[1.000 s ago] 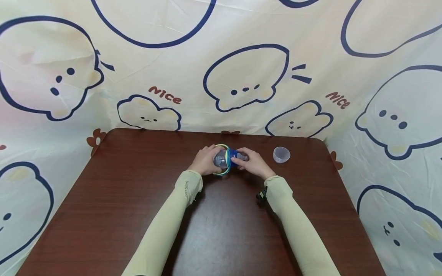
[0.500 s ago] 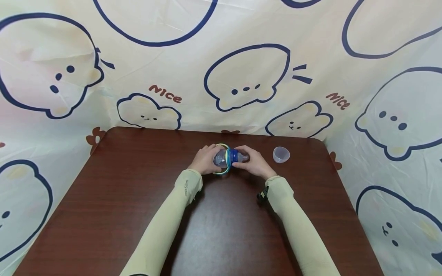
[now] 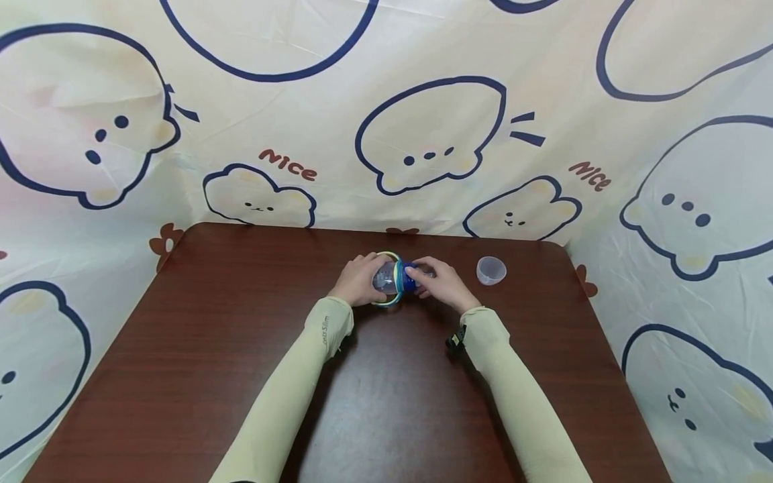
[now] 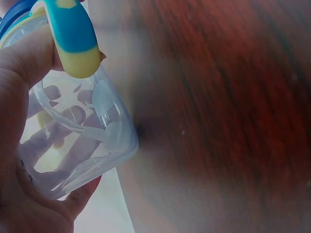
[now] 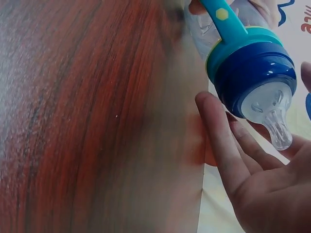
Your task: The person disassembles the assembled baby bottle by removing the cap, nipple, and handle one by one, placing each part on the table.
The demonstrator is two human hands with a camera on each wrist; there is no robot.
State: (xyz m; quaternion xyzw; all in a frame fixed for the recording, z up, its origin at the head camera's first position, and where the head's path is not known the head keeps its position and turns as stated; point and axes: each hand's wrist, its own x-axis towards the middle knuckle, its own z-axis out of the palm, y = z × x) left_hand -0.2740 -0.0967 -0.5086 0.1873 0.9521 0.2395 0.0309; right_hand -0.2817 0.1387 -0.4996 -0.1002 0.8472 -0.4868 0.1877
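A clear baby bottle (image 3: 384, 278) with a blue collar (image 5: 255, 75), a translucent teat (image 5: 276, 116) and teal-and-yellow handles (image 4: 75, 39) lies tilted sideways above the table. My left hand (image 3: 357, 280) grips its clear body from the left; through the plastic, fingers show behind it in the left wrist view. At the collar end, my right hand (image 3: 445, 285) is spread loosely around the collar and teat. In the right wrist view its fingers (image 5: 221, 136) are fairly straight beside the collar; firm contact cannot be made out.
A small translucent cup-shaped cap (image 3: 492, 270) stands on the brown table (image 3: 386, 402), right of my right hand. Behind the table hangs a cream cloth (image 3: 338, 121) with cartoon outlines, which also covers both sides.
My right hand has turned about the collar: its thumb dipped toward the near side half a second ago and is now higher, over the collar. The left hand and bottle stay almost in place.
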